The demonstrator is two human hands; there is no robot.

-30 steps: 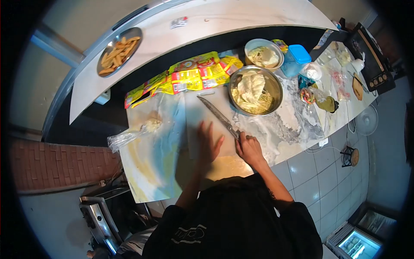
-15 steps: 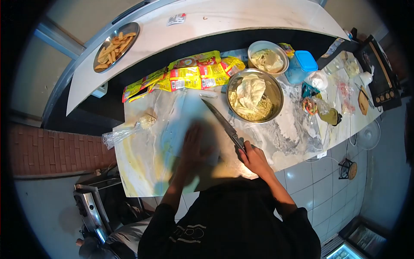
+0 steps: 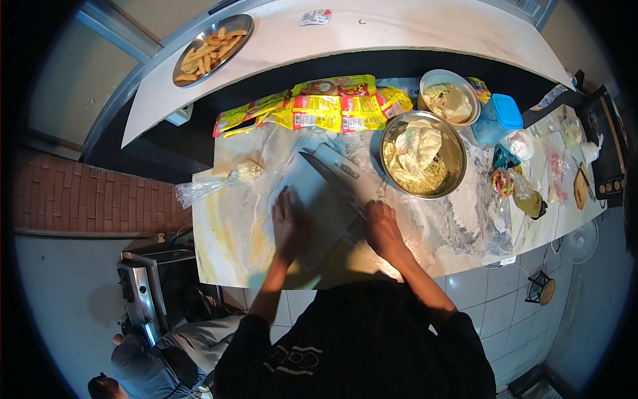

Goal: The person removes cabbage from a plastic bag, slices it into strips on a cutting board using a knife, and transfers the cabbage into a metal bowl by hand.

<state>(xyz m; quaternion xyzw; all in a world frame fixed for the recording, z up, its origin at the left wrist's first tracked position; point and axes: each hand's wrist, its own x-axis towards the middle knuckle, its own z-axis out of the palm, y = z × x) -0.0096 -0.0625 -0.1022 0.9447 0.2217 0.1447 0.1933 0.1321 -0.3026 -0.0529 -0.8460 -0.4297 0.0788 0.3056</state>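
Knife [image 3: 320, 169] and hands have shifted left, farther from the metal bowl [image 3: 454, 154]; the right hand [image 3: 384, 229] grips its handle over the pale board [image 3: 307, 188], the left hand [image 3: 288, 225] spread open there

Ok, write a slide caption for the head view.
Right hand holding a knife, left hand nearby, with a metal bowl of food beyond.

On the raised white marbled shelf [image 3: 412, 26], an oval silver metal plate [image 3: 237, 50] holds golden-brown fried sticks [image 3: 211, 52]; a small white and red packet [image 3: 315, 18] lies well apart from it. A translucent blue plastic container [image 3: 488, 128] with a blue lid [image 3: 507, 112] stands on the marbled table [image 3: 468, 229]. A round-topped wooden stool [image 3: 546, 291] stands on the tiled floor [image 3: 472, 289]. Another person in grey-blue clothing [image 3: 147, 371] is near a stainless-steel appliance [image 3: 137, 292].
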